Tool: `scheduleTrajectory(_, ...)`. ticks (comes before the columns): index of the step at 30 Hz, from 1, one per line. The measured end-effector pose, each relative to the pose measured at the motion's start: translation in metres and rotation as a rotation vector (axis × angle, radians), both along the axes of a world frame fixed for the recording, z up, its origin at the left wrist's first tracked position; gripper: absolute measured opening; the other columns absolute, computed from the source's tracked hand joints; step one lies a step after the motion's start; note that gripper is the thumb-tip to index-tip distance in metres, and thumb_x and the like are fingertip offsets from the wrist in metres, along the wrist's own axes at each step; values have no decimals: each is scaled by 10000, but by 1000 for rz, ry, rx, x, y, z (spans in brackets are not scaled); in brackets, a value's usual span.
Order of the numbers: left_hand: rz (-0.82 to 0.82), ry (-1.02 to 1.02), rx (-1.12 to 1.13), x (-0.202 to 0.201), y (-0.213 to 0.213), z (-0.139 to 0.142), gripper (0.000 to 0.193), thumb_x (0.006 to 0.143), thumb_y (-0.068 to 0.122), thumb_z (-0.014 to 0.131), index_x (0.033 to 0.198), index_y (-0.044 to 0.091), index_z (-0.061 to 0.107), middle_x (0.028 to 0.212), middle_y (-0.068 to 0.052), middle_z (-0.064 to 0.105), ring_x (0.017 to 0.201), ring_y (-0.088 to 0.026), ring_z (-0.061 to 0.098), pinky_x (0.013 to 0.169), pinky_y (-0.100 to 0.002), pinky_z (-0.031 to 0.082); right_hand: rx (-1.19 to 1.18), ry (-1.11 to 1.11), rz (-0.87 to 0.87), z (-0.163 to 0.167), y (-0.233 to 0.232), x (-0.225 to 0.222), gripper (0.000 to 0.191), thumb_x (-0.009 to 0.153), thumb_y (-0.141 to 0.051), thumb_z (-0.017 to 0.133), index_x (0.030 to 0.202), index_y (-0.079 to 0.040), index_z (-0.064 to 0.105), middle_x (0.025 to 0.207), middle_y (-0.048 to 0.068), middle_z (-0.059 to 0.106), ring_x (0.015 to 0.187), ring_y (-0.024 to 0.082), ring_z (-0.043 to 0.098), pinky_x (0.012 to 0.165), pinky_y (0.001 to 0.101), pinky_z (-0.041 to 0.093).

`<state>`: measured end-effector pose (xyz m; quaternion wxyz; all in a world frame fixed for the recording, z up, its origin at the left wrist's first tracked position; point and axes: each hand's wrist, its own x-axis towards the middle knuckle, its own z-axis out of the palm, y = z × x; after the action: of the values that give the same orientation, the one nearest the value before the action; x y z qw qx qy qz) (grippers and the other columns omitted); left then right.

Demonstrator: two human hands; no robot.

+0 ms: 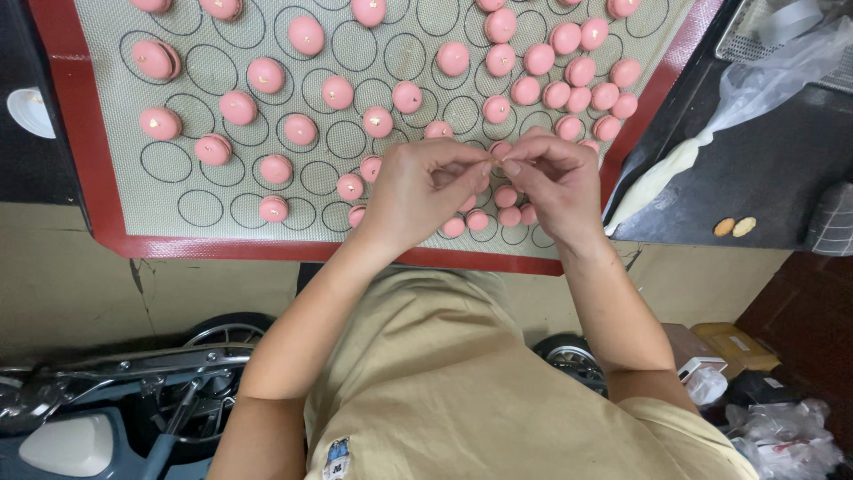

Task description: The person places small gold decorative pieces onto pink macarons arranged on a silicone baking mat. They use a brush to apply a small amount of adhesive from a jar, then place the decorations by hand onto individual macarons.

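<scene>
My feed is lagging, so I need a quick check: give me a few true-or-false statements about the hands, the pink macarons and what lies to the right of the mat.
1. Both hands meet fingertip to fingertip above the baking mat. True: the left hand and right hand pinch together.
2. The macarons are green. False: they are pink.
3. A piping bag lies right of the mat. True.
4. Every printed circle holds a macaron. False: many circles are bare.
5. The mat has a blue border. False: it is red.
</scene>
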<state>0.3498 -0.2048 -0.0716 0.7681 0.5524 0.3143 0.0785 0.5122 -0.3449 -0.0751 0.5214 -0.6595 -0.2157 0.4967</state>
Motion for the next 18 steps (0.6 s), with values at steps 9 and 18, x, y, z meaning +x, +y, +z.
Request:
scheduleTrajectory(9,21,-51,113,2,-2,0,153,948,60,683,1068,-5,752,821,-52,770,658,-66,724,599,-209,584,44,-443,129,15,6,-8,150,922,86,743,1060,27,743,980,55,666,813,81,584,709,207,458)
scheduleTrajectory(18,-12,16,62,1,-1,1,182,936,70,676,1087,3,750,833,-51,776,633,-76,721,549,-214,576,-116,-84,-29,14,6,-6,45,933,54,681,961,34,710,890,43,649,683,88,615,553,224,460)
